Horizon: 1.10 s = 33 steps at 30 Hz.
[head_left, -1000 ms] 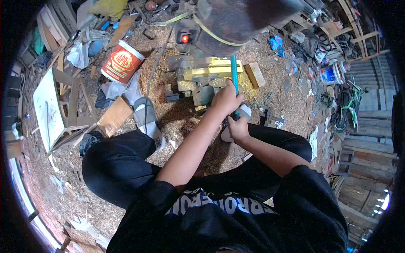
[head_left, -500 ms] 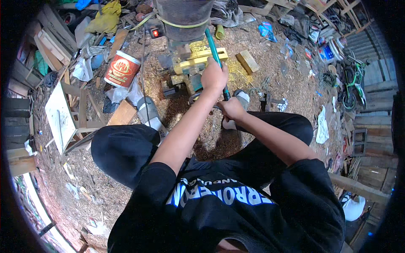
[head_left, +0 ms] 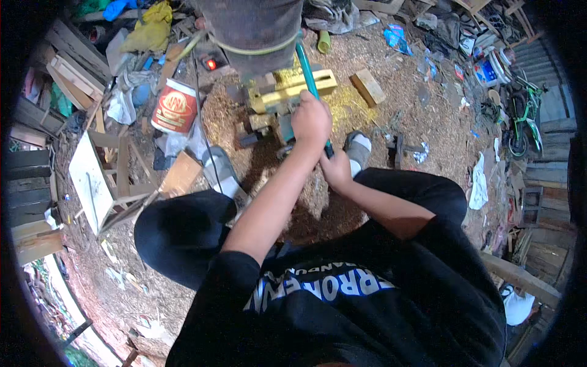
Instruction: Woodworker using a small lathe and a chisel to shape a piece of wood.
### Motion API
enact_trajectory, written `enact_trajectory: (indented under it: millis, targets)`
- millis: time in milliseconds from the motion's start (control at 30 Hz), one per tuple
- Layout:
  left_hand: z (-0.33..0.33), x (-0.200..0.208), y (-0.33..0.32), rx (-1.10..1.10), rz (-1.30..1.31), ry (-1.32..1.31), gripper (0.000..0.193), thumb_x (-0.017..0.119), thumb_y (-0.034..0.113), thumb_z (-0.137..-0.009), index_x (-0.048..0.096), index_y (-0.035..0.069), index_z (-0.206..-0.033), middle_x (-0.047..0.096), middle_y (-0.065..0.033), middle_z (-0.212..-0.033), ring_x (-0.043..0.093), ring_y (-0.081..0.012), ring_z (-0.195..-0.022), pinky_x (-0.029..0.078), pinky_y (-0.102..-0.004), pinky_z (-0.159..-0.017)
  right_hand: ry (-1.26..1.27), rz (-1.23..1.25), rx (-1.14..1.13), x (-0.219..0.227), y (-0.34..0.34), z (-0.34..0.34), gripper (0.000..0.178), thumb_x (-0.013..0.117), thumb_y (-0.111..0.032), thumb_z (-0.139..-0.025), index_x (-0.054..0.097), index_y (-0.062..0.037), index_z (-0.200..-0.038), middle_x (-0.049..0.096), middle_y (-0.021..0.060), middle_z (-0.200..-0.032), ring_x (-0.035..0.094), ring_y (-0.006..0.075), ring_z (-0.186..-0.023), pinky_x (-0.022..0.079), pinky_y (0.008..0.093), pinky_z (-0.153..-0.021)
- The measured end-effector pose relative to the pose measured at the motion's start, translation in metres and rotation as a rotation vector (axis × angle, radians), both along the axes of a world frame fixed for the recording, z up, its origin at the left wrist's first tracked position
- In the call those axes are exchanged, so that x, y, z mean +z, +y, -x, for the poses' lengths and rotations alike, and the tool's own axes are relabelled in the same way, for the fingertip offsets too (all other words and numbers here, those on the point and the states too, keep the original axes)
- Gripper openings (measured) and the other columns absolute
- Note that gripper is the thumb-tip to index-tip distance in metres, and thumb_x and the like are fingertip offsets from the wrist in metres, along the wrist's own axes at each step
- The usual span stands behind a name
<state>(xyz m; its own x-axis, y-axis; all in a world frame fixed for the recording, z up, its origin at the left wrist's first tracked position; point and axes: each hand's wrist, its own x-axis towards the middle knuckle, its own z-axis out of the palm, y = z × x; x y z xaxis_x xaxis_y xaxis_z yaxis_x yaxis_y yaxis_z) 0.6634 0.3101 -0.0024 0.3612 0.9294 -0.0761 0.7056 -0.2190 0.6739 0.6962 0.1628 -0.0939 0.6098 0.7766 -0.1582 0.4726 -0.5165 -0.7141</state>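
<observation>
Gripping the dark lower end of a teal rod (head_left: 307, 70), the right hand (head_left: 337, 172) is closed just right of centre; the left hand (head_left: 312, 122) is wrapped around it higher up. Beyond, the rod crosses above a yellow beam (head_left: 282, 96) at upper centre, ending beside a dark barrel-shaped body (head_left: 251, 27) at the top; how much of that is worked or left cannot be told.

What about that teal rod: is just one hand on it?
No, the left hand wraps the teal rod partway along, while the right hand is at its dark lower end.
</observation>
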Motion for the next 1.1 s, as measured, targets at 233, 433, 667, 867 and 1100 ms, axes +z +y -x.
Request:
enact_trajectory:
  millis: [233, 433, 667, 867, 1100]
  targets:
    - [0.002, 0.005, 0.006, -0.069, 0.014, 0.045, 0.037, 0.052, 0.031, -0.102, 0.043, -0.003, -0.112, 0.072, -0.0269, -0.086, 0.073, -0.0443, -0.080, 0.060, -0.0539, -0.072, 0.404, -0.161, -0.143, -0.019, 0.006, -0.006, 0.069, 0.026, -0.058, -0.112, 0.050, -0.0094, -0.070, 0.045, 0.0005, -0.058, 0.044, 0.0144, -0.050, 0.037, 0.0326, -0.050]
    - [0.004, 0.004, 0.006, -0.081, -0.041, 0.025, 0.038, 0.049, 0.033, -0.103, 0.041, -0.003, -0.113, 0.073, -0.0271, -0.083, 0.073, -0.0456, -0.076, 0.059, -0.0564, -0.069, 0.730, -0.036, -0.516, -0.018, 0.020, -0.004, 0.075, 0.022, -0.067, -0.107, 0.057, -0.0090, -0.075, 0.052, 0.0068, -0.062, 0.049, 0.0203, -0.053, 0.039, 0.0402, -0.052]
    - [0.006, -0.008, 0.010, -0.058, -0.055, 0.046, 0.039, 0.051, 0.034, -0.103, 0.041, -0.003, -0.112, 0.073, -0.0275, -0.083, 0.073, -0.0464, -0.078, 0.060, -0.0564, -0.071, 0.400, 0.089, -0.553, 0.022, 0.023, 0.008, 0.080, 0.021, -0.060, -0.107, 0.055, 0.0020, -0.144, 0.056, 0.0334, -0.142, 0.050, 0.0495, -0.135, 0.037, 0.0476, -0.116]
    - [-0.007, -0.013, 0.006, -0.063, -0.137, 0.137, 0.040, 0.051, 0.036, -0.105, 0.043, -0.004, -0.110, 0.072, -0.0291, -0.084, 0.073, -0.0464, -0.078, 0.059, -0.0560, -0.072, 0.125, -0.266, -0.466, -0.028, 0.026, 0.003, 0.035, 0.040, -0.026, -0.108, 0.066, -0.0016, -0.110, 0.067, 0.0243, -0.112, 0.062, 0.0431, -0.109, 0.046, 0.0500, -0.098]
    - [0.001, -0.024, 0.012, -0.106, -0.151, 0.185, 0.043, 0.054, 0.037, -0.104, 0.040, -0.003, -0.110, 0.072, -0.0248, -0.078, 0.073, -0.0434, -0.076, 0.059, -0.0539, -0.070, 0.082, -0.185, -0.401, -0.018, 0.029, 0.007, 0.048, 0.037, -0.033, -0.107, 0.065, 0.0045, -0.098, 0.066, 0.0348, -0.096, 0.061, 0.0560, -0.095, 0.045, 0.0607, -0.088]
